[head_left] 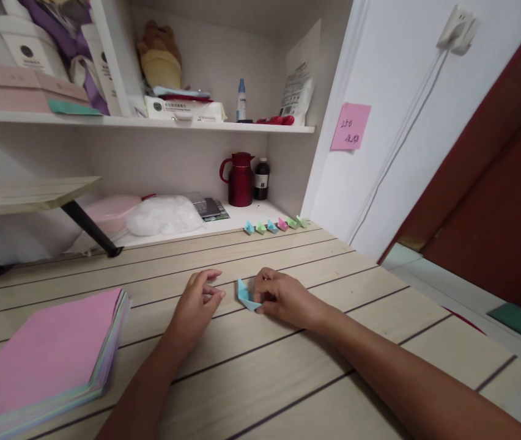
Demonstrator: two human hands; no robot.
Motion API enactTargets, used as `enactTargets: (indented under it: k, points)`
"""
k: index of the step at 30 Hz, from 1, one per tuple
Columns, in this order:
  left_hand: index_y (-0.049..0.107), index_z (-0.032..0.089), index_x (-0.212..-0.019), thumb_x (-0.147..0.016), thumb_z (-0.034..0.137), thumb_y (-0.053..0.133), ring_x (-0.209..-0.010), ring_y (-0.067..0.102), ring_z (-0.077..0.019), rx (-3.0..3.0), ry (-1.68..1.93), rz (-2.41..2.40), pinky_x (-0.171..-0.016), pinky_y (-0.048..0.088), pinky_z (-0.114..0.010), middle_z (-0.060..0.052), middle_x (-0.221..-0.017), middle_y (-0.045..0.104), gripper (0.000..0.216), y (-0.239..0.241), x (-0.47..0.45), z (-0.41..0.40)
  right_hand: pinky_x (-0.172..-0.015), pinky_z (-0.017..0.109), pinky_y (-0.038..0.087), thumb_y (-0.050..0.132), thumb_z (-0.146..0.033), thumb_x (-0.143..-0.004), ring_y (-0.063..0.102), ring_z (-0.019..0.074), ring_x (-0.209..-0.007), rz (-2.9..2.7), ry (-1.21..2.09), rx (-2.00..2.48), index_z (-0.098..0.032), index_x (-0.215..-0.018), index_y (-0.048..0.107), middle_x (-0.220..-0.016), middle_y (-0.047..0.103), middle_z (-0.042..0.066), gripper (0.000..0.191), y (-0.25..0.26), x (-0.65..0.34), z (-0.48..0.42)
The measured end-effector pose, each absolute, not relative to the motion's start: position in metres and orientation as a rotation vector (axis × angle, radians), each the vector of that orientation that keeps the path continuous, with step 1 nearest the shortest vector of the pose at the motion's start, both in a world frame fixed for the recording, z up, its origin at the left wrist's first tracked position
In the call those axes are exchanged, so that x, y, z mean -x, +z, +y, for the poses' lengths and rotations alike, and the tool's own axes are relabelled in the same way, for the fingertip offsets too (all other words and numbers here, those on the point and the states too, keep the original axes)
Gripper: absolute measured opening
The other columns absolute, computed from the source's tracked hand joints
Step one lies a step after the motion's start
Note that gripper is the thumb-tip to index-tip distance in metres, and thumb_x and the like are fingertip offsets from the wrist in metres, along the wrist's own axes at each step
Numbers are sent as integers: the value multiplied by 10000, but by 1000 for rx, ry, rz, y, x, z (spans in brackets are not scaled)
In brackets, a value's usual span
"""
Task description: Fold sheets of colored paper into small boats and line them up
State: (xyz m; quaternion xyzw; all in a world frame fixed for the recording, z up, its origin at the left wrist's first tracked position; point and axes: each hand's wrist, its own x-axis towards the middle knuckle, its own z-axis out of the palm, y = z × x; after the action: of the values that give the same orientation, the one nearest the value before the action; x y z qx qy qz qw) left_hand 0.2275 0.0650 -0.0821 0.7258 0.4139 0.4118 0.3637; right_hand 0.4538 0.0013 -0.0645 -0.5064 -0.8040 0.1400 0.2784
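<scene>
Centre frame, the right hand [283, 296] pinches the blue paper boat [245, 297] at its right end, above the tabletop [251, 382]; the left hand [199, 299] has loose, empty fingers. Squeezing too hard could crumple the paper.

right hand [284, 297] covered one end of the blue folded paper [244, 294]. lower writing on the pink note [351, 127] and print on the dark bottle's label [261, 181] were too small to read. paper stack [54, 348] and wooden stand [22, 192] ran off the left edge, left forearm [148, 385] off the bottom.
</scene>
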Motion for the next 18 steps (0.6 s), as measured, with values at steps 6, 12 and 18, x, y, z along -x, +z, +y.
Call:
enactTargets:
  k: [6, 12, 18]
  points:
    - [603, 244, -1171, -774, 276, 601, -884, 616, -153, -1861, 1033, 1034, -748, 539, -312, -86, -1224, 526, 398, -79, -225, 64, -727, 238, 422, 660, -59, -787, 597, 132, -820, -2222, 165, 1319, -244, -885, 693, -1030, 604, 11, 211, -65, -459, 8]
    - [587, 317, -1234, -694, 148, 652, -1183, 531, -233, -2179, 861, 897, -948, 480, -376, -66, -1307, 481, 569, -77, -227, 59, -725, 269, 407, 633, -122, -844, 585, 147, -800, -2362, -116, 1184, -261, -882, 721, -1079, 621, 38, 169, -65, -452, 10]
    - [605, 260, -970, -697, 148, 657, -1010, 575, -214, -2280, 798, 921, -910, 467, -362, -19, -1055, 618, 300, -79, -229, 60, -794, 288, 447, 617, -101, -850, 607, 161, -869, -2314, 76, 1181, -257, -966, 704, -1088, 624, 48, 213, -66, -449, 8]
